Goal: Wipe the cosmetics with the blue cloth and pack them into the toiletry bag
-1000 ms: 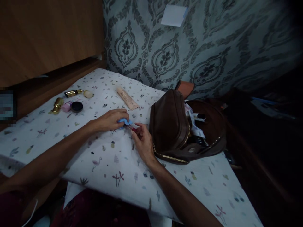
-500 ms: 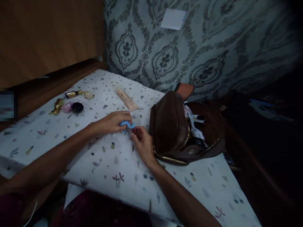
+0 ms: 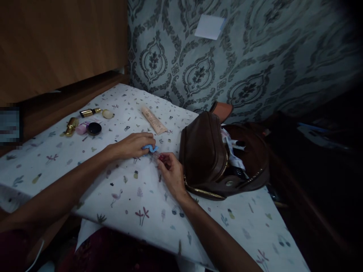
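Observation:
My left hand [image 3: 133, 144] is closed on a small blue cloth [image 3: 149, 147] and presses it against one end of a thin reddish tube [image 3: 161, 157]. My right hand [image 3: 171, 172] pinches the other end of that tube with its fingertips. Both hands rest on a white patterned tablecloth [image 3: 136, 196], just left of an open brown bag [image 3: 211, 155].
A peach cream tube [image 3: 153, 119] lies behind my hands. At the far left sit a gold lipstick [image 3: 89, 112], a gold bottle [image 3: 70, 126], a pink item [image 3: 81, 129], a black round compact [image 3: 94, 128] and a pale sponge [image 3: 107, 113]. A wooden cabinet [image 3: 56, 45] stands at the left.
Both hands stay together on the tube; the blue cloth has shifted a little along it. The view has drifted slightly.

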Motion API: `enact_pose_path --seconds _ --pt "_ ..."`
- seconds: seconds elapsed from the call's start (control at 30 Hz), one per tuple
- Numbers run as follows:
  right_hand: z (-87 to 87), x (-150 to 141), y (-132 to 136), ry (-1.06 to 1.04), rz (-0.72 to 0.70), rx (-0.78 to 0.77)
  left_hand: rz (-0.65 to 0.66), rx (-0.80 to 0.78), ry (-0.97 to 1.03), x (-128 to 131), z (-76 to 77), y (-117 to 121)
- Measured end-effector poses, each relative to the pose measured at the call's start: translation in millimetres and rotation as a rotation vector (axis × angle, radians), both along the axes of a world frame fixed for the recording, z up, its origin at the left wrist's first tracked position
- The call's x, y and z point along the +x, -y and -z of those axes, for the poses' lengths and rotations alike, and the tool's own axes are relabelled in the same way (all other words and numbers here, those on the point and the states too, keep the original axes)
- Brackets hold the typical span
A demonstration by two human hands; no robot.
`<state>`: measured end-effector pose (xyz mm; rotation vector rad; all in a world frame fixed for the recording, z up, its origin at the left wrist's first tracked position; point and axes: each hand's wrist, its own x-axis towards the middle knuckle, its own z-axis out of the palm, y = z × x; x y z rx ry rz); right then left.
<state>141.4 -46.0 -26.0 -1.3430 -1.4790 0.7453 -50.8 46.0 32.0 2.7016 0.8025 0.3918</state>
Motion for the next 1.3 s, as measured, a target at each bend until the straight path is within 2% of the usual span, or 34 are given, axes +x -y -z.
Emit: enact_pose_path --seconds 0.33,1.3 --pt "3.3 0.9 -0.4 -0.011 -0.010 -0.005 -0.066 0.054 -0.095 -2.0 0.2 -2.5" --pt "3.4 1.7 -0.6 0.012 -0.007 0.007 -0.064 0.044 -0.098 -0.8 1.0 -0.6"
